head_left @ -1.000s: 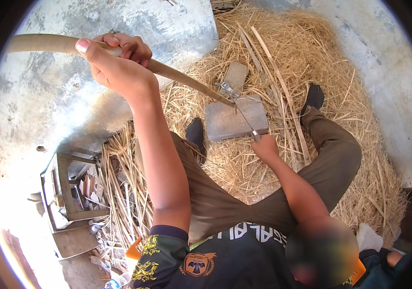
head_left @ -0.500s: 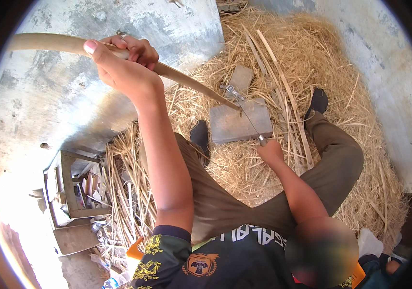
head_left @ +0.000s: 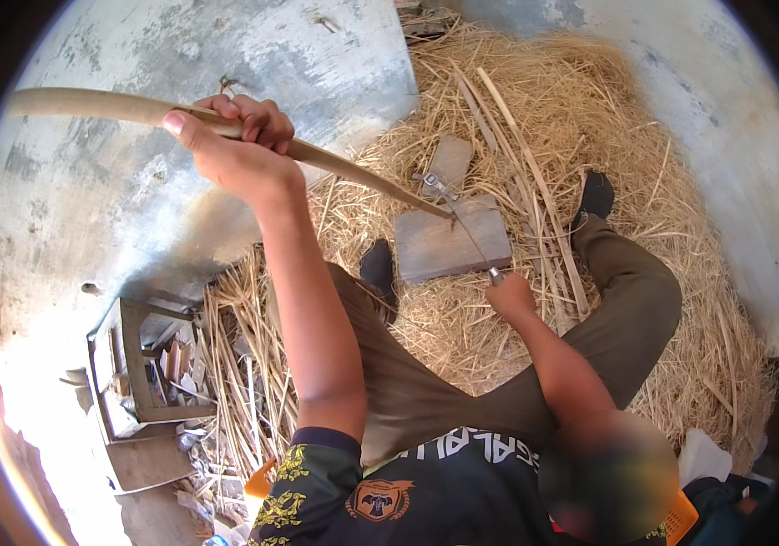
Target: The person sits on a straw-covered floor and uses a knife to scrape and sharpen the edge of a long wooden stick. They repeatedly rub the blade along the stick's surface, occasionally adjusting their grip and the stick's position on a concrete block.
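loc: rustic wkshp | shavings heap (head_left: 590, 109) underfoot | wd block (head_left: 449, 253) + knife (head_left: 496, 276) | split strips (head_left: 522, 147) | stained wall (head_left: 717, 136)

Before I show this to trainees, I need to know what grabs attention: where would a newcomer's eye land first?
Probably on the long, curved pale strip, gripped in the raised left hand and slanting from upper left down to the wooden block. Next, the knife in the right hand, its thin blade angled over that block. Around them spreads a heap of straw-coloured shavings.
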A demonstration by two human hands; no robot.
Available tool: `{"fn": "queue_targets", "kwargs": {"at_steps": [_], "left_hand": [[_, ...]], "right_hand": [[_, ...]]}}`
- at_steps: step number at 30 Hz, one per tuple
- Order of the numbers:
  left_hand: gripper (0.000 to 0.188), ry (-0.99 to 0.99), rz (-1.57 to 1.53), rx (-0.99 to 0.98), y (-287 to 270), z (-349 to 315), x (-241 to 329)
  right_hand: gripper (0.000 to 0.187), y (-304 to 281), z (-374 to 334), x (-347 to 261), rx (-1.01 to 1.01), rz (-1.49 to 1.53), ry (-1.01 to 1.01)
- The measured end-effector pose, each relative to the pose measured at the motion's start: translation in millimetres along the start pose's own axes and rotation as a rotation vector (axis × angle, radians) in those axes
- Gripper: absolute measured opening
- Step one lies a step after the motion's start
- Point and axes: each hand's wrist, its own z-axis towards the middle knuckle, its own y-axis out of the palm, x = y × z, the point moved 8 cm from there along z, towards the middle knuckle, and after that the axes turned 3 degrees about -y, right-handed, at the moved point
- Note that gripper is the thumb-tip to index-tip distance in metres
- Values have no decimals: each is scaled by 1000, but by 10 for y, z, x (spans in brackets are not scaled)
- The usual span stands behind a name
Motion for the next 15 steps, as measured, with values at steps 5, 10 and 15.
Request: {"fn": "queue_targets", "kwargs": {"at_steps": [5,10,15], "left_hand": [[59,8,29,5,24,19,-1],[56,-29,4,82,-46,12,1],[55,4,30,32,-61,49,13]], "right_hand": [[35,84,22,16,-131,331,72],[32,-127,-123,-242,54,124,-42],[34,-81,-121,56,28,-7,57]]}}
